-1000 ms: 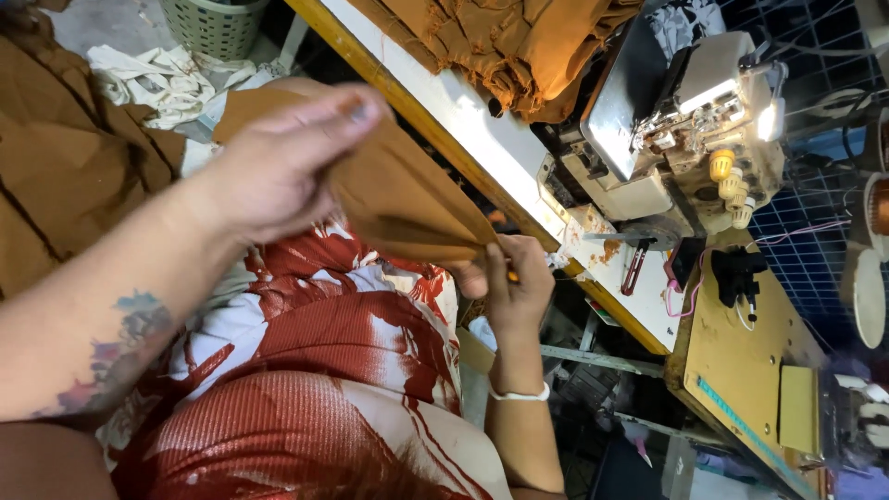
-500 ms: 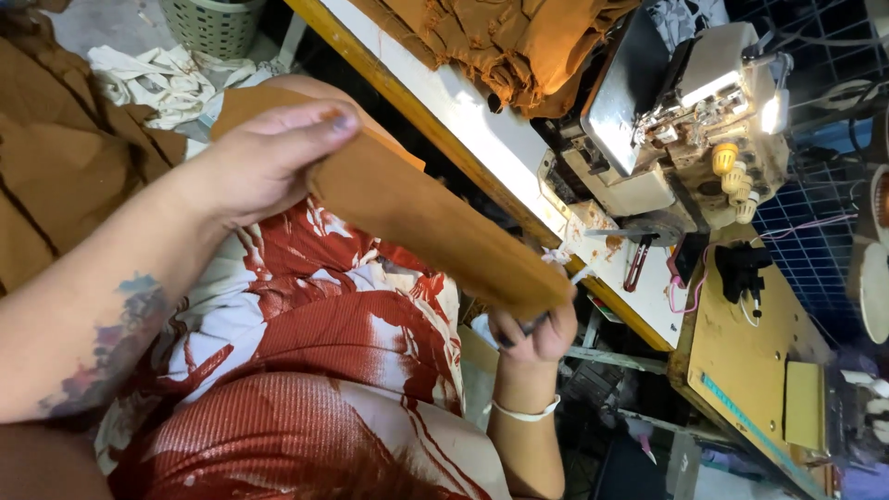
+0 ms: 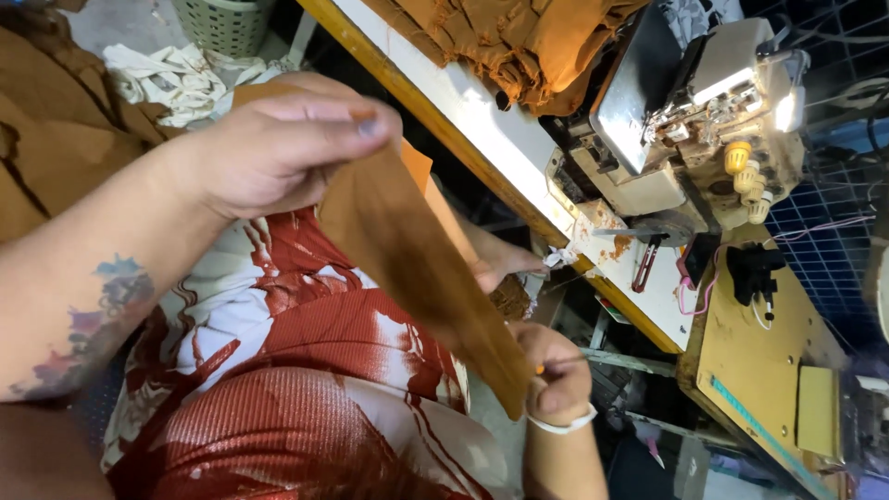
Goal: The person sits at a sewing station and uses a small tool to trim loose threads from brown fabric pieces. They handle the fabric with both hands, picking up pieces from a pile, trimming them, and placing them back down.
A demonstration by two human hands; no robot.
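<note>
My left hand (image 3: 278,148) pinches the far-left end of a long brown fabric strip (image 3: 417,268); my right hand (image 3: 556,384) grips its near-right end, stretched diagonally across my lap.

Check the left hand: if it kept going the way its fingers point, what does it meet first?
The left hand holds the brown fabric strip, fingers pointing right toward the white sewing table. Straight on, its yellow edge looks first, then the brown cloth pile on top. Depth is unclear.
</note>
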